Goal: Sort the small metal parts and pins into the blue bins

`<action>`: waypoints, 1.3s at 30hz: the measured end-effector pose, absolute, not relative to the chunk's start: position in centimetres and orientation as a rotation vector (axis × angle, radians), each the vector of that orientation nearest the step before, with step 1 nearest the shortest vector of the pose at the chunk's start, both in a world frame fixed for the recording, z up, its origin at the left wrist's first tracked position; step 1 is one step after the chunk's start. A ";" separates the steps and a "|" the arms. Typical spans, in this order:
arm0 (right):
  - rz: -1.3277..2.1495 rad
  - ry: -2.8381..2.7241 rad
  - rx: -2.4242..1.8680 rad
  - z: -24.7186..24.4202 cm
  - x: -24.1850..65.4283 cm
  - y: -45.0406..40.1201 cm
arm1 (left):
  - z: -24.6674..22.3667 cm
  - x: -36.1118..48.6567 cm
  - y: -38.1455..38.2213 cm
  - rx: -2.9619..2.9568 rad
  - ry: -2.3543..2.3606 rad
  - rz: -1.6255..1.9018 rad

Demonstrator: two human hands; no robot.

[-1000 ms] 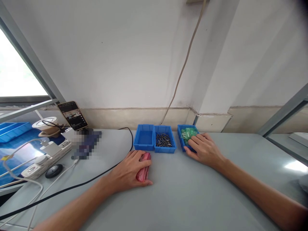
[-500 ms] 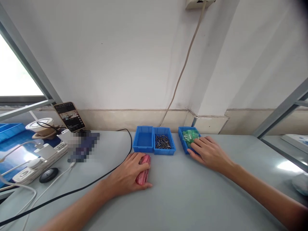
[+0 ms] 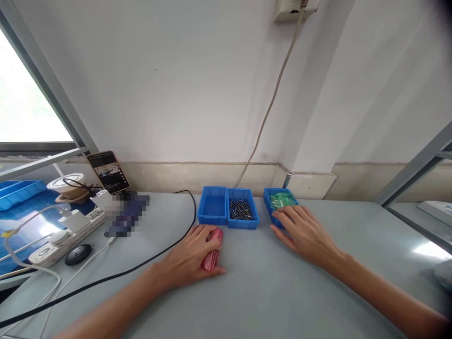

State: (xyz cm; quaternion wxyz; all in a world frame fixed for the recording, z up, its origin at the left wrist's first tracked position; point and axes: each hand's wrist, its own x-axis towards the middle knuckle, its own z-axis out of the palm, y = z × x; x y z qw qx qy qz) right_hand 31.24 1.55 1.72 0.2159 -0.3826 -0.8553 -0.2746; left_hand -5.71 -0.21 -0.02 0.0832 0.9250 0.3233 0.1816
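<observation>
Left hand [image 3: 192,254] was clamped on a pink bundle [image 3: 213,254] on the counter [image 3: 268,282], thumb at the near end, fingers across the top and far end. Right hand [image 3: 303,230] lay over the near corner of the right blue bin [image 3: 269,207], thumb spread from the fingers; couldn't tell whether it gripped the wall or only rested there. Judgement on handling: the left hold wanted even, light pressure along the bundle, as the thin layers looked liable to fan or slip; the right wanted low fingers and a level pull or push, so the light bin wouldn't tip. Materials: bundle looked like stacked thin film, striped at the edge, slightly glossy, blocky. Green packets [image 3: 282,199] in the right bin were crinkled, translucent, loose. Middle blue bin [image 3: 242,225] held slim metal pins [image 3: 240,210], dark and shiny, jumbled. Left blue bin [image 3: 212,220] touched it, straight-walled plastic. Counter was smooth grey.
</observation>
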 end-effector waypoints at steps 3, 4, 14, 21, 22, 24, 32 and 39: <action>-0.622 -2.479 -0.972 1.9 29.4 0.7 | 0.1 -5.6 -0.2 2.759 0.961 0.522; -0.591 -2.502 -0.965 1.8 28.8 0.4 | 0.1 -5.6 -0.2 2.761 0.954 0.520; -0.192 -2.446 -1.026 1.1 27.9 -1.1 | -0.1 -5.5 -0.3 2.823 0.924 0.562; -0.051 -2.279 -1.087 2.0 28.4 -1.9 | 0.4 -5.5 -0.4 2.790 0.978 0.472; -0.040 -2.254 -1.172 1.9 28.5 -1.9 | 0.5 -5.5 -0.5 2.781 0.986 0.456; -0.011 -2.226 -1.334 1.8 28.6 -1.8 | 0.9 -5.4 -0.7 2.771 1.000 0.432; 0.086 -2.240 -1.639 1.9 28.7 -1.6 | 2.4 -4.6 -1.5 2.853 1.110 0.374; 0.307 -2.222 -1.723 2.1 28.2 -1.4 | 4.7 -2.6 -4.6 2.965 0.950 0.370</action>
